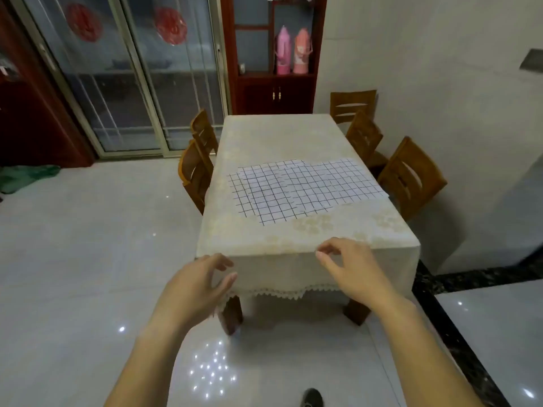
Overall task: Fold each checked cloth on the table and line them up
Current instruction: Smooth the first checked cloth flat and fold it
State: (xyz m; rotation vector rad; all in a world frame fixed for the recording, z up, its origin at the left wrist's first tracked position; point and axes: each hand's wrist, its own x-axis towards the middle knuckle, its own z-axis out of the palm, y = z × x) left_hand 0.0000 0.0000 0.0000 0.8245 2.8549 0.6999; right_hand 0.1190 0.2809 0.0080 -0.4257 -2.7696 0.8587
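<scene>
Two empty hands, left hand (197,286) and right hand (349,268), hover loosely spread at the surface (264,136) edge; best to pinch the nearest checked cloth (264,207) by its corners.

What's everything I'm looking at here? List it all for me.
checked cloths: count unclear, overlapping; white with dark grid; flat mid-table
table: one, cream tablecloth, centre
chairs: five, brown wood, two left of table, three right
cabinet: one, dark red, behind table
flasks: two, pink, on cabinet shelf
glass doors: sliding, red round decorations, back left
green cloth: one, floor far left
shoe: one, dark, bottom edge
left hand: empty, fingers loosely curled, by table's near left corner
right hand: empty, by table's near edge
</scene>
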